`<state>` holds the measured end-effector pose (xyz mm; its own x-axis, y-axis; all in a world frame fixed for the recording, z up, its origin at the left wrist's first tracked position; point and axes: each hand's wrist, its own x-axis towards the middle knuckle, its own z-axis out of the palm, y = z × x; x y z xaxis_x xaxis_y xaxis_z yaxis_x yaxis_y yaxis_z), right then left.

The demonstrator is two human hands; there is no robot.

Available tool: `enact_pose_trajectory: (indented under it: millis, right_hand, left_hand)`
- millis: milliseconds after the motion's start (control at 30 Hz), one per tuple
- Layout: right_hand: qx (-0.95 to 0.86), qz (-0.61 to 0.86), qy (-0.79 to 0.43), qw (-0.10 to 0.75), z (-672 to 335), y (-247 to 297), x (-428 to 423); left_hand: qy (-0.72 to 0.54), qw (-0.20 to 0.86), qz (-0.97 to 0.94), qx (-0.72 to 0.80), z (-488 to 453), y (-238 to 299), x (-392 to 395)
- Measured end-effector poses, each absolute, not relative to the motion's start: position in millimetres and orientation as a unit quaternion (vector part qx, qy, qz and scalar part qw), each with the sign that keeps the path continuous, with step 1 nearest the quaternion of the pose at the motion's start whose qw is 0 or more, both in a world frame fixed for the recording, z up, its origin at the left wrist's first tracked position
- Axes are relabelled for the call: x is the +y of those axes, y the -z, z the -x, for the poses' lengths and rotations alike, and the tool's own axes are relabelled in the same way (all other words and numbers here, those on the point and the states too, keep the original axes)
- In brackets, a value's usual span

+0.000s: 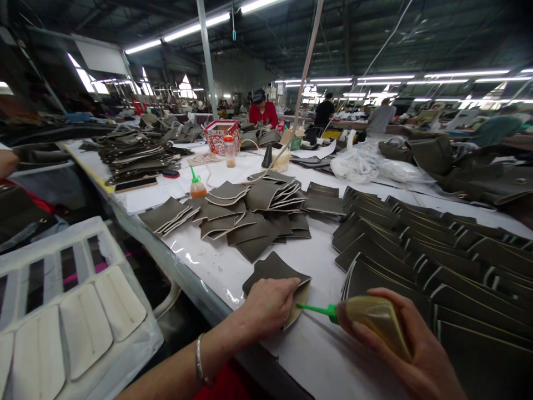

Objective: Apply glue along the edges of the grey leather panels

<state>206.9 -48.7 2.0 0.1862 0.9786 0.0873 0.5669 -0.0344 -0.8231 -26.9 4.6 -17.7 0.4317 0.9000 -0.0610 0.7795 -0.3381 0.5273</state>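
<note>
My left hand (270, 303), fingers closed, holds a dark grey-green leather piece (268, 268) on the white tabletop near the front edge. The piece's near side is lifted, baring a pale inner face. My right hand (410, 339) is wrapped round a squeeze bottle (377, 319) of amber liquid, tipped sideways. Its thin green nozzle (314, 308) points left, with the tip at the pale inner face; whether it touches I cannot tell. Beyond my left hand lies a loose pile of similar leather pieces (254, 214). Overlapping rows of leather pieces (387, 272) spread to the right.
A second green-tipped bottle (198, 186) stands behind the pile, near a red-capped jar (229, 151) and a patterned box (220, 137). Stacked leather parts (137, 158) lie back left. A white rack (83, 311) holding pale panels is at left. A person in red (264, 114) sits across the table.
</note>
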Motion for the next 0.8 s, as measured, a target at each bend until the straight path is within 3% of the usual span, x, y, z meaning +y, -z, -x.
enact_pose_trajectory:
  millis: [167, 800]
  right_hand:
    - [-0.578, 0.647, -0.334, 0.367, -209.8, 0.1, -51.9]
    - [-0.582, 0.673, -0.188, 0.415, -203.8, -17.1, -30.7]
  left_hand:
    - [-0.124, 0.25, -0.808, 0.519, 28.2, 17.5, 5.4]
    - [-0.149, 0.276, -0.802, 0.509, 27.1, 13.2, 5.2]
